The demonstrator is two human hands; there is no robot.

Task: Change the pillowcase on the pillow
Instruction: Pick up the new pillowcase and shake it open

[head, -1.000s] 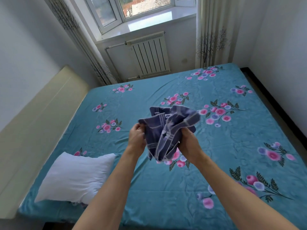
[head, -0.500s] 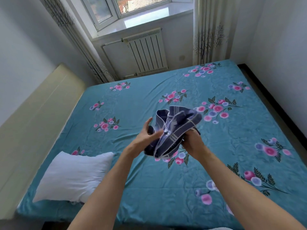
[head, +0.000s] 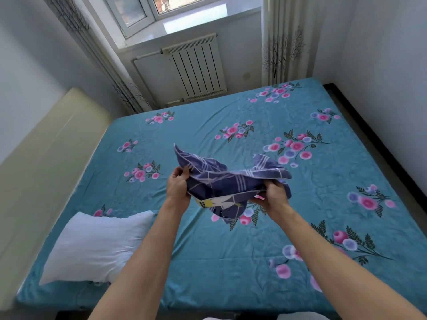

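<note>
A dark blue checked pillowcase (head: 227, 181) hangs in the air above the middle of the bed, stretched between both hands. My left hand (head: 178, 187) grips its left edge. My right hand (head: 275, 196) grips its right side, where a small pink tag shows. A yellow and white print shows on the underside. A bare white pillow (head: 94, 247) lies flat on the bed at the lower left, apart from both hands.
The bed (head: 231, 273) carries a teal sheet with pink flowers. A beige headboard (head: 44, 162) runs along its left side. A white radiator (head: 196, 70) and a window stand at the far wall, with curtains on both sides. A wall closes the right.
The pillowcase was bunched between hands held close together. Now my hands have drawn apart and the cloth is spread out sideways between them.
</note>
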